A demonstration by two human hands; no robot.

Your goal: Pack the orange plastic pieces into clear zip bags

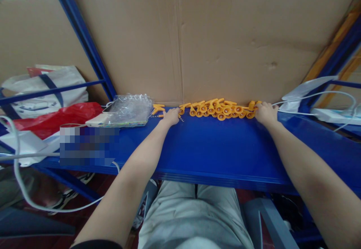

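Observation:
A heap of several small orange plastic parts (pixel 218 108) lies along the back of the blue shelf (pixel 214 147), against the cardboard wall. My left hand (pixel 171 116) rests at the left end of the heap, fingers curled over a thin metal chain and an orange part. A couple of loose orange parts (pixel 158 108) lie just left of it. My right hand (pixel 265 113) sits at the right end of the heap, fingers curled and touching the parts there. Whether either hand grips anything is hidden by the knuckles.
A clear plastic bag (pixel 130 109) and a white power bank (pixel 97 120) lie left of my left hand. Red (pixel 56 116) and white bags (pixel 47 87) sit further left. White cables (pixel 316 95) and a white box (pixel 335 115) are at right. Cardboard (pixel 225 38) backs the shelf.

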